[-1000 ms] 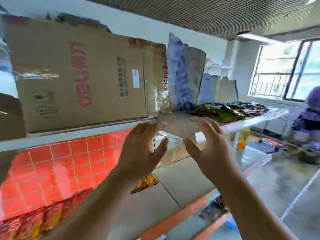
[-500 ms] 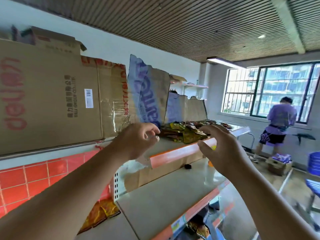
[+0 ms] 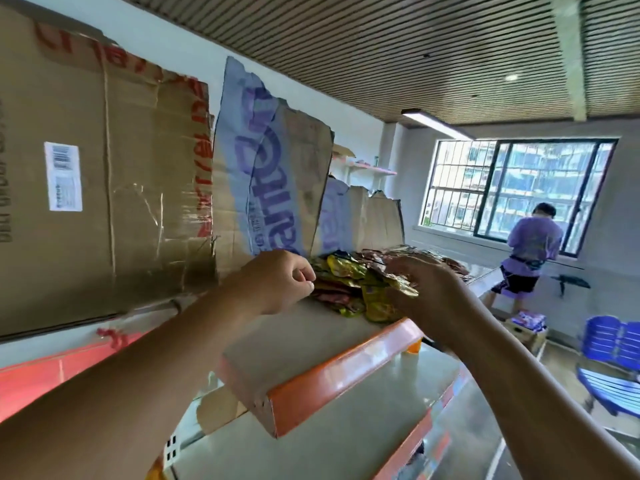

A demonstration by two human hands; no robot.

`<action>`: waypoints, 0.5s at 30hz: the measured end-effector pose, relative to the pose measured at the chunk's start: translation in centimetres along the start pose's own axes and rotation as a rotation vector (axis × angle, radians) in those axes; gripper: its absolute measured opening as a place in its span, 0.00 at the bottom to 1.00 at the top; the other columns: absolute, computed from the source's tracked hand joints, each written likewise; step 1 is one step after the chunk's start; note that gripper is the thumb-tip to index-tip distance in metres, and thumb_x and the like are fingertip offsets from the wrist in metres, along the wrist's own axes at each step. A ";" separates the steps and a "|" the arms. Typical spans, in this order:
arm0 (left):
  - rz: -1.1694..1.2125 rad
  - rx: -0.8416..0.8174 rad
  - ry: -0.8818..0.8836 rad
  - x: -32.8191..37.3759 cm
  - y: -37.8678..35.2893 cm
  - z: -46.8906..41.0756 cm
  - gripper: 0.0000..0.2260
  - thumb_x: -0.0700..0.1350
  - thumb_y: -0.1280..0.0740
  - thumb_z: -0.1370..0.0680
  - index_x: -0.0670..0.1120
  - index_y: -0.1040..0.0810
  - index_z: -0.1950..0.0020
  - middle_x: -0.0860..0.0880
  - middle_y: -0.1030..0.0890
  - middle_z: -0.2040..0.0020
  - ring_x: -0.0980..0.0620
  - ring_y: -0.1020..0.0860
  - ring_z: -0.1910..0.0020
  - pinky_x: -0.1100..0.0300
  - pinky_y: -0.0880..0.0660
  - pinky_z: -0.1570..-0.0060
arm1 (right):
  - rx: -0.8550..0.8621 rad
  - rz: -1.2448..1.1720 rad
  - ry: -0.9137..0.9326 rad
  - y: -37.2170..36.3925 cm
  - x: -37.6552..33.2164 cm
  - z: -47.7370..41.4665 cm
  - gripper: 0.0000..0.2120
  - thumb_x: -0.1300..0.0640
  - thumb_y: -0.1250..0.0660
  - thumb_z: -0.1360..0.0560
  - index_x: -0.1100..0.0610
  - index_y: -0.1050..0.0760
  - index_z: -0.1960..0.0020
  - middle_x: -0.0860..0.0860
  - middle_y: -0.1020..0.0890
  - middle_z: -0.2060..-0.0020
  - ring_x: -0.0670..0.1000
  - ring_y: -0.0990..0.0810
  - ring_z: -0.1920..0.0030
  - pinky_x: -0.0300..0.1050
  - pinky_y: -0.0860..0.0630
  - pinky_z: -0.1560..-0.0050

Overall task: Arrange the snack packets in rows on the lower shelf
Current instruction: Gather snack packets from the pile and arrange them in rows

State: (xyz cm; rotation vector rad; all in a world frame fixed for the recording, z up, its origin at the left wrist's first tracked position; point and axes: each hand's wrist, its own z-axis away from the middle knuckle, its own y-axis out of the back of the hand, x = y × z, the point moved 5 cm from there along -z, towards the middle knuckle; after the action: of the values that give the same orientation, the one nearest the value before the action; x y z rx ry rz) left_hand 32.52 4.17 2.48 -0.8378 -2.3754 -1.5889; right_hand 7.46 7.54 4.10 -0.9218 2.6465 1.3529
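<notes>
Head view: snack packets [image 3: 349, 282] lie flat in a loose heap on the upper shelf [image 3: 304, 344], before torn cardboard [image 3: 270, 168]. The heap's long axis runs along the shelf, away from me; single packets point mixed ways. My left hand [image 3: 280, 282] is clenched at the heap's near end, nothing seen in it. My right hand [image 3: 433, 296] is over the heap's front edge, fingers bent and blurred; I cannot tell whether it grasps anything.

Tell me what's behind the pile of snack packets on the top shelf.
Torn cardboard panels with purple print stand behind the snack packets. What lies behind the cardboard is hidden.
</notes>
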 end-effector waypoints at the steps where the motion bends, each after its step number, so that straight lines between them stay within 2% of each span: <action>1: -0.025 -0.004 0.002 -0.4 -0.3 -1.0 0.07 0.50 0.31 0.23 0.56 0.16 0.46 0.58 0.17 0.55 0.58 0.20 0.54 0.61 0.26 0.54 | -0.005 0.002 0.013 -0.6 0.2 -0.9 0.18 0.52 0.25 0.27 0.47 0.20 0.38 0.46 0.19 0.41 0.50 0.21 0.43 0.46 0.25 0.41; 5: -0.082 -0.053 0.018 -1.6 -1.2 -3.9 0.08 0.48 0.31 0.22 0.55 0.16 0.45 0.59 0.18 0.55 0.60 0.21 0.55 0.64 0.28 0.58 | -0.091 0.075 0.064 -3.1 -0.1 -3.8 0.12 0.53 0.27 0.27 0.47 0.18 0.44 0.43 0.23 0.52 0.47 0.25 0.51 0.41 0.33 0.54; 9: -0.153 -0.129 0.025 -2.3 -1.7 -5.5 0.10 0.48 0.29 0.24 0.56 0.17 0.44 0.60 0.18 0.54 0.61 0.21 0.55 0.63 0.26 0.57 | -0.197 0.208 0.158 -5.8 -0.5 -6.5 0.11 0.52 0.27 0.27 0.50 0.18 0.44 0.48 0.18 0.49 0.52 0.20 0.51 0.43 0.24 0.51; 11: -0.199 -0.152 0.037 -2.7 -2.0 -5.9 0.11 0.48 0.28 0.24 0.57 0.17 0.43 0.60 0.19 0.54 0.61 0.21 0.55 0.63 0.26 0.57 | -0.246 0.260 0.184 -7.0 -0.3 -7.9 0.11 0.50 0.28 0.27 0.48 0.19 0.45 0.49 0.18 0.49 0.53 0.19 0.52 0.47 0.21 0.50; 15: -0.262 -0.195 0.120 -3.1 -2.1 -6.5 0.10 0.48 0.29 0.23 0.57 0.16 0.43 0.60 0.20 0.56 0.62 0.22 0.56 0.62 0.27 0.57 | -0.335 0.305 0.288 -8.8 -0.6 -10.8 0.08 0.51 0.32 0.26 0.43 0.21 0.48 0.47 0.19 0.51 0.53 0.20 0.53 0.48 0.21 0.50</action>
State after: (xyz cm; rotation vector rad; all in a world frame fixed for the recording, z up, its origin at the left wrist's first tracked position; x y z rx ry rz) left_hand 32.92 -3.37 2.23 -0.4575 -2.3506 -1.9351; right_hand 15.00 -4.23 4.51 -0.8157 2.9241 1.9135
